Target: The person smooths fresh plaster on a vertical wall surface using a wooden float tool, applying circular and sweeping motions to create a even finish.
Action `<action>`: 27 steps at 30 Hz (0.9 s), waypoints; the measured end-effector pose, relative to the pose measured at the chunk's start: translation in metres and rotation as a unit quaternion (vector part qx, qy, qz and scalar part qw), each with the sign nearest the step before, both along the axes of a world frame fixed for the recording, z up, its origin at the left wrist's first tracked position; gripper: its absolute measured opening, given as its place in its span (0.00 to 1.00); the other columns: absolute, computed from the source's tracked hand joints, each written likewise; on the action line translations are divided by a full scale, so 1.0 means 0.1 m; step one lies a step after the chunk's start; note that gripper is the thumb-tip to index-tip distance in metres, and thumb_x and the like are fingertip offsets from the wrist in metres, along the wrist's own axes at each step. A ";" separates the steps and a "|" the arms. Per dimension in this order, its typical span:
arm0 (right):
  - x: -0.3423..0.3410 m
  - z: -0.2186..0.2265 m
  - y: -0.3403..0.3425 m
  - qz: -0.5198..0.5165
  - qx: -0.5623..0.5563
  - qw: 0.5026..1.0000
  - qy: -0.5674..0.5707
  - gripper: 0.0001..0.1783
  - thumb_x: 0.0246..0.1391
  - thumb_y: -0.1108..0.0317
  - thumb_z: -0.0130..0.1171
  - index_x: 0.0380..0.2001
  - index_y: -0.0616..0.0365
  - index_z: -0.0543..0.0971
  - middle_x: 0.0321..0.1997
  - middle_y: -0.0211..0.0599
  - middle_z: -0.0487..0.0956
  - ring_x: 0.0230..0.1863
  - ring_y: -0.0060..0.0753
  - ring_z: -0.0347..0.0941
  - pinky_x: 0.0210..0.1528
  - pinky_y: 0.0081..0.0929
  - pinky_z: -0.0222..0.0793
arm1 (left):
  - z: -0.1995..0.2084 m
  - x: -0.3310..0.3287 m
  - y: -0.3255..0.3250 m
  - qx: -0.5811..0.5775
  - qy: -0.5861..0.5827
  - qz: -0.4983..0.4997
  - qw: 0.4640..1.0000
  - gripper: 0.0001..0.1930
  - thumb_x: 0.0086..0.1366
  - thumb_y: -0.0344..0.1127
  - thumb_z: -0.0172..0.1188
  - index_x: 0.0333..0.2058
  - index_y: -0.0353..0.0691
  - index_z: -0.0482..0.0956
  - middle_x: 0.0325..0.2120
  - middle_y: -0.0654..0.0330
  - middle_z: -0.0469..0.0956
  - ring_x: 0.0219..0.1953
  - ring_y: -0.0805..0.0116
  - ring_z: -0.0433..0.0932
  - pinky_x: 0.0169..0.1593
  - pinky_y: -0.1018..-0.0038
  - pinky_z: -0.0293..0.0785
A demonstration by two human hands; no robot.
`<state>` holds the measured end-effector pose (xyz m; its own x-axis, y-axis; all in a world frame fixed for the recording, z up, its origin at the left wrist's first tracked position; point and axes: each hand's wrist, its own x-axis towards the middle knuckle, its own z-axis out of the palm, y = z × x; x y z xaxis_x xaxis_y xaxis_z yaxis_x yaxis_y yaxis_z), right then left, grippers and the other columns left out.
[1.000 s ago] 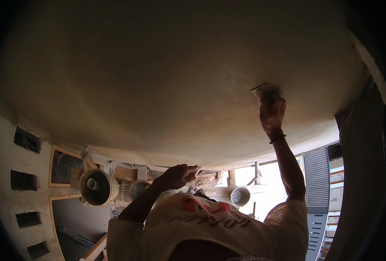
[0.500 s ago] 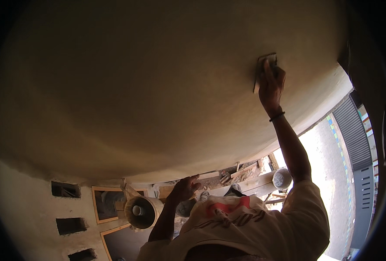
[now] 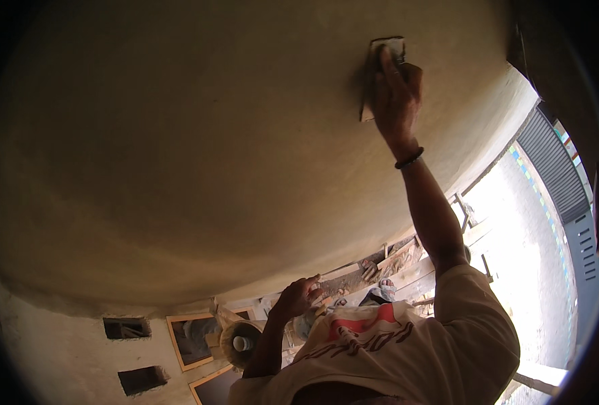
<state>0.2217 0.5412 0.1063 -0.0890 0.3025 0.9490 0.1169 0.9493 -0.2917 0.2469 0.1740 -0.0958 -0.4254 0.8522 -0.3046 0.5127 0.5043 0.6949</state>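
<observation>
My right hand is raised high and wrapped round a plastering trowel. The trowel is a flat rectangular plate, held with its face on or close against the broad plastered wall. My fingers hide its handle. Lower down, near the wall's bottom edge, my left hand hangs in front of my body, its fingers partly bent and apart, with nothing visible in them.
A bucket with a pale round thing inside stands beside my left forearm. Wooden planks lie below, near a foot. At the lower left are wood-framed openings and rectangular wall holes. Bright ground shows at the right.
My right hand has moved up and a little left across the wall with the trowel. The view has tilted somewhat; my left hand stays low, slightly further right.
</observation>
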 end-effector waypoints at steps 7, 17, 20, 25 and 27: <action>0.23 -1.47 0.14 0.006 0.025 0.994 -0.102 0.28 0.52 0.74 0.60 0.57 0.39 0.77 0.46 0.47 0.68 0.45 0.50 0.67 0.48 0.43 0.68 | -0.01 -0.11 0.27 0.086 0.020 -0.051 0.995 0.27 0.66 0.44 0.60 0.61 0.39 0.69 0.30 0.53 0.78 0.29 0.62 0.75 0.38 0.68 0.72; -0.05 -1.27 -0.54 0.043 0.129 0.977 -0.166 0.29 0.49 0.72 0.60 0.55 0.33 0.78 0.45 0.40 0.68 0.45 0.44 0.67 0.46 0.39 0.68 | 0.02 -0.23 0.27 0.051 0.049 -0.092 0.993 0.27 0.67 0.45 0.59 0.61 0.40 0.68 0.35 0.48 0.77 0.34 0.55 0.78 0.41 0.66 0.73; 0.04 -1.13 -0.06 0.007 -0.009 0.999 -0.043 0.26 0.52 0.75 0.59 0.56 0.45 0.78 0.46 0.44 0.70 0.46 0.45 0.68 0.46 0.38 0.68 | 0.11 -0.30 0.05 0.030 -0.008 -0.005 1.000 0.27 0.66 0.45 0.58 0.60 0.39 0.69 0.36 0.46 0.77 0.38 0.50 0.77 0.44 0.61 0.73; -0.33 -0.61 -0.81 0.043 -0.082 0.995 0.027 0.26 0.53 0.76 0.59 0.57 0.50 0.77 0.46 0.47 0.69 0.46 0.46 0.67 0.48 0.35 0.68 | -0.02 -0.41 -0.09 -0.017 -0.017 -0.020 1.000 0.27 0.66 0.43 0.59 0.60 0.37 0.69 0.41 0.43 0.77 0.43 0.45 0.77 0.49 0.59 0.72; -0.44 -1.10 -1.38 0.068 -0.068 0.993 -0.069 0.27 0.51 0.75 0.61 0.57 0.44 0.78 0.46 0.47 0.69 0.47 0.46 0.66 0.48 0.37 0.68 | -0.10 -0.46 0.06 0.020 -0.016 -0.085 0.996 0.27 0.66 0.43 0.58 0.59 0.36 0.69 0.42 0.42 0.77 0.45 0.45 0.78 0.49 0.60 0.72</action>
<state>0.1779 0.4037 -0.0036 -0.2644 0.4038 0.8758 0.0384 0.9118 -0.4088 0.2013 0.1805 -0.1056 -0.2636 0.9231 -0.2801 0.5651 0.3831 0.7306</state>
